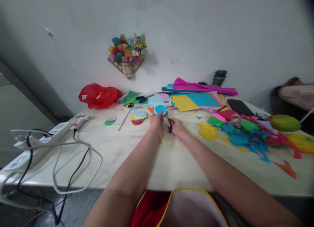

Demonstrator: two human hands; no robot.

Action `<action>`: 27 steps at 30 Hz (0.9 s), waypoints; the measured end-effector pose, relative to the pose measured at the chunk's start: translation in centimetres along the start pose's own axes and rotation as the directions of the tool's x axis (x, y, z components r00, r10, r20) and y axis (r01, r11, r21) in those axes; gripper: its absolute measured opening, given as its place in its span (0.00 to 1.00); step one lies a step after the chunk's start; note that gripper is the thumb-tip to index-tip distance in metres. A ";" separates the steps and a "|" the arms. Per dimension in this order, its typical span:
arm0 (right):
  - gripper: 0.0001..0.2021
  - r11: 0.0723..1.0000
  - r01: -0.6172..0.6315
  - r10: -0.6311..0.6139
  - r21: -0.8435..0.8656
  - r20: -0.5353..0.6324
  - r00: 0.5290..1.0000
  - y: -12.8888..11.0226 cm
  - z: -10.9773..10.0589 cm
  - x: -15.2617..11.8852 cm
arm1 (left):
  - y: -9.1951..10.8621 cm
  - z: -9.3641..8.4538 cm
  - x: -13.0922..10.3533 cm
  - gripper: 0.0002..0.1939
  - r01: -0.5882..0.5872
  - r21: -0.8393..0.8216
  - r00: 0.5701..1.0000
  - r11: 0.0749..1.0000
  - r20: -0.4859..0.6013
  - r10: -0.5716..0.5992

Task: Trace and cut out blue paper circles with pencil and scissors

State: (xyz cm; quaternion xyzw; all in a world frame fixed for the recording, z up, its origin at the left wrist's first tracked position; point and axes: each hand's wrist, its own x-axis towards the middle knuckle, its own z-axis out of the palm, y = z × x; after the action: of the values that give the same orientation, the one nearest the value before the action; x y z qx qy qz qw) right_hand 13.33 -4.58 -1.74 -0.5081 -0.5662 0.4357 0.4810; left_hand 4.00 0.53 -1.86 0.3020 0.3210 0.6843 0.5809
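Near the middle of the table, my left hand (156,121) pinches a small piece of paper with a blue circle (160,109) on it. My right hand (175,126) is closed round a pair of dark-handled scissors (169,122), whose blades point away from me at the right edge of that paper. To the left of my hands lies a stack of round paper pieces (139,116) in pale blue, yellow and red. Farther left, a lilac circle (112,118) overlaps a green circle (109,122).
Coloured scraps (245,135) cover the right side beside two mangoes (284,122). Paper sheets (203,100), a second pair of scissors (143,98) and a red bag (100,95) lie at the back. A power strip (39,146) with cables occupies the left.
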 end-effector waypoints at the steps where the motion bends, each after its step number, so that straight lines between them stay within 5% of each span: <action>1: 0.18 1.000 -0.002 0.002 0.000 -0.001 1.000 0.0 0.0 0.0 | 0.0 0.0 0.0 0.04 0.001 -0.003 1.000 1.000 0.004 -0.001; 27: 0.17 0.997 -0.043 0.044 0.059 -0.019 0.999 -0.4 0.1 -0.1 | 0.5 0.3 -0.1 0.04 0.055 -0.047 0.998 0.997 -0.021 -0.056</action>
State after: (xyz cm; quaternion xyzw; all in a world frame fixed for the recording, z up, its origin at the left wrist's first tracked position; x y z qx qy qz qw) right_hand 13.18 -4.71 -1.35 -0.5105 -0.5371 0.4573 0.4918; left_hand 3.96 0.36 -1.34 0.2719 0.3197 0.6784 0.6030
